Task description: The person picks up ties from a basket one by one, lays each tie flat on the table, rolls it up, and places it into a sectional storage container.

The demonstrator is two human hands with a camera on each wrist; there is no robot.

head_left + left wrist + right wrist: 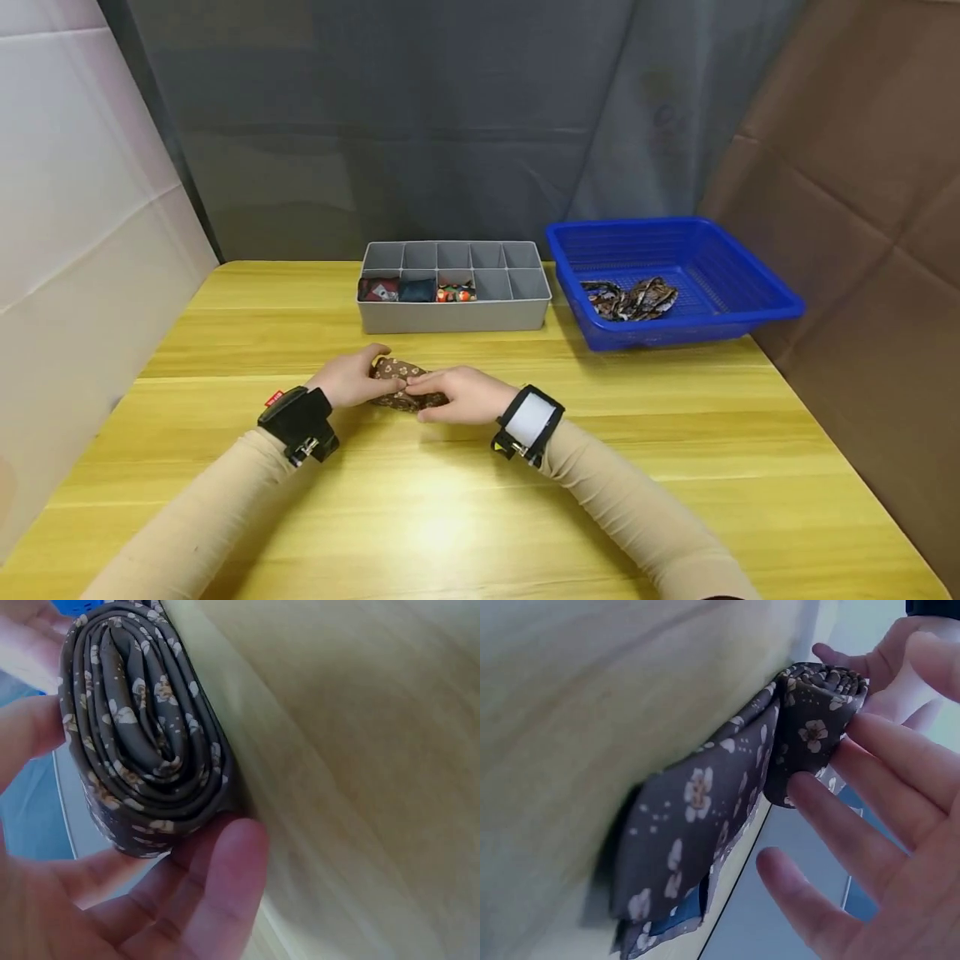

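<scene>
- At lower centre, the left hand (348,379) curled round the rolled end of a brown flowered tie (400,384) on the desk (480,500); the right hand (461,393), fingers nearly straight, pressed its loose tail.
- Rolling seemed nearly done; the next move called for tucking the tail in tightly.
- Farther up stood a grey divided box (454,287) and, right of it, a blue basket (675,279).

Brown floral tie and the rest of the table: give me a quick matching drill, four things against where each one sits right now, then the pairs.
Things:
1. brown floral tie
2. patterned cloth heap
3. grey divided box
4. blue basket

Places:
A. far right of the table
B. between both hands, rolled
C. mid-table, behind the hands
D. inside the basket

Pairs: 1-B, 2-D, 3-C, 4-A
</scene>
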